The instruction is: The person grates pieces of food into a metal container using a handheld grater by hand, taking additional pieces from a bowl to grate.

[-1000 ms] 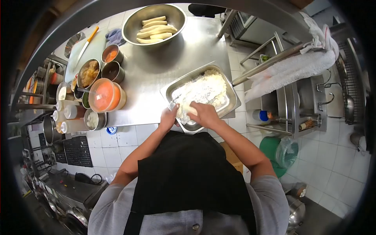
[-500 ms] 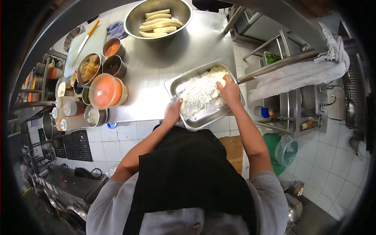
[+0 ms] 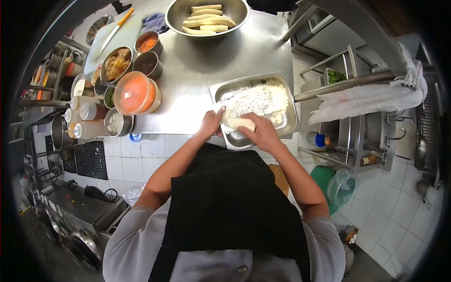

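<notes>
A rectangular metal tray (image 3: 293, 123) lies at the table's front edge, holding a spread of pale shredded food (image 3: 260, 101). My right hand (image 3: 260, 134) is closed around a pale, peeled plantain piece (image 3: 241, 123), low over the tray's near left part. My left hand (image 3: 212, 123) is closed at the left rim, thumb on top and the other fingers mostly hidden. Whether it also grips a tool inside the tray I cannot make out. Beyond the tray, a large steel bowl (image 3: 173, 23) contains several peeled plantains (image 3: 209, 22).
Left on the steel table (image 3: 192, 61) stand metal containers, an orange-filled plastic tub (image 3: 136, 94) and squeeze bottles (image 3: 89, 112). An orange-handled knife (image 3: 115, 34) lies on a cutting board (image 3: 105, 51). A white towel (image 3: 366, 101) hangs over a rail at right.
My right hand has moved from the tray's far right toward its near left, bringing the plantain piece close to my left hand. The camera view has shifted slightly.
</notes>
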The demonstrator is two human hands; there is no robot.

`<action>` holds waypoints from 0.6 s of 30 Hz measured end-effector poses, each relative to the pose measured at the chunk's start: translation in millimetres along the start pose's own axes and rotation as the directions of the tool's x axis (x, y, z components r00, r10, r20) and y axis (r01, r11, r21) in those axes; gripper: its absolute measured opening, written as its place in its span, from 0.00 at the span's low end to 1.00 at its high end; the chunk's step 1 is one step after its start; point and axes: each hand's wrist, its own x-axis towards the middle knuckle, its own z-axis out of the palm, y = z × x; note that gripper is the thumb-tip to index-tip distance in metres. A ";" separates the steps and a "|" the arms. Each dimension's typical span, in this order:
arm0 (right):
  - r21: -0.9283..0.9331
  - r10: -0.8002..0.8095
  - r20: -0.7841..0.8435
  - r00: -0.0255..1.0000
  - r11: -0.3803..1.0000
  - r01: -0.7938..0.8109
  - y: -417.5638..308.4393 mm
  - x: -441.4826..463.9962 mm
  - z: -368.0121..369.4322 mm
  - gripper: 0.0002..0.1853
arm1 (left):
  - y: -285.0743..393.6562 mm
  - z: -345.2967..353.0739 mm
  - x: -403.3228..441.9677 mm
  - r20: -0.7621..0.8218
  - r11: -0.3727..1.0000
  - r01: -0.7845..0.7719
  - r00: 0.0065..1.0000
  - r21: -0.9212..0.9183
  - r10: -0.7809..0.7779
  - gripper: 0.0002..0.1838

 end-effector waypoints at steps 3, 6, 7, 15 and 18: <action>-0.068 -0.111 0.046 0.993 0.991 0.114 3.1 4.3 19.2 0.18 | 9.0 1.3 -3.2 -0.023 0.999 0.027 0.999 0.017 -0.027 0.30; -0.132 -0.187 0.053 0.981 0.972 0.192 12.1 16.8 23.7 0.18 | 10.3 -3.9 0.3 0.016 0.999 0.049 0.999 -0.002 -0.049 0.30; -0.181 -0.129 -0.034 0.991 0.976 0.121 16.3 21.2 21.6 0.19 | 8.1 -6.5 1.3 0.087 0.998 0.065 0.994 -0.027 -0.062 0.30; -0.167 0.064 -0.197 0.978 0.981 -0.098 6.2 30.5 6.3 0.19 | 7.6 -11.1 1.7 0.149 0.998 0.037 0.988 -0.045 -0.030 0.30; -0.181 -0.071 -0.064 0.995 0.982 0.058 6.6 37.3 17.7 0.19 | 7.3 -10.4 0.0 0.165 0.998 0.000 0.986 -0.065 0.011 0.30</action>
